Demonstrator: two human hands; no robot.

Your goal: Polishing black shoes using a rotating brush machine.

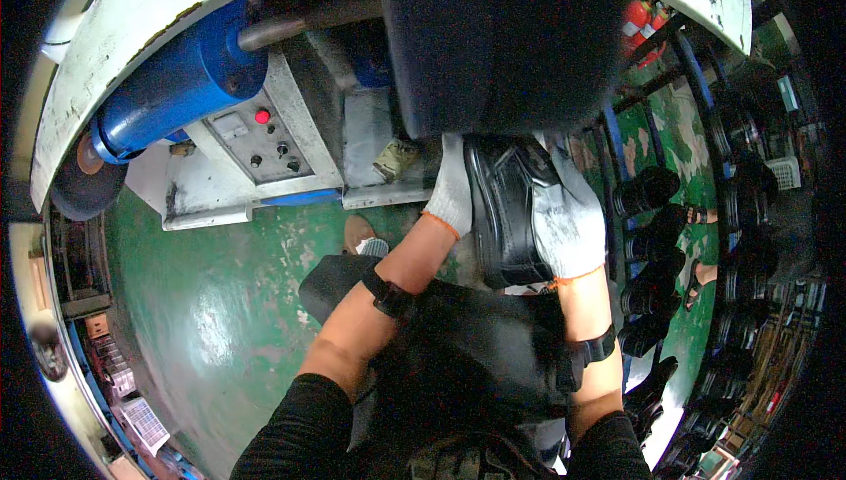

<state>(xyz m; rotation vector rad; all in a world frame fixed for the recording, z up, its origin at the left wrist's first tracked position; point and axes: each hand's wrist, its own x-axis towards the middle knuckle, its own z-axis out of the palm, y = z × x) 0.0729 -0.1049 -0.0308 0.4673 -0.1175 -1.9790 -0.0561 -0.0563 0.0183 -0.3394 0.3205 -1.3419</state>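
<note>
A black leather shoe (509, 215) is held between my hands, its heel end toward me. My right hand (568, 224), in a white knit glove with an orange cuff, wraps round the shoe's right side. My left hand (453, 185), gloved the same way, lies along its left side; the fingers are partly hidden. Directly above, a wide dark roller (507, 48), blurred on its surface, covers the far end of the shoe. Whether the shoe touches the roller I cannot tell.
To the left are a blue motor (185, 79) and a grey control panel (256, 136) with a red button. A crumpled cloth (396, 160) lies on the machine's ledge. On the right, racks carry several black shoes (648, 193). Beyond them shows another person's sandalled foot (702, 215).
</note>
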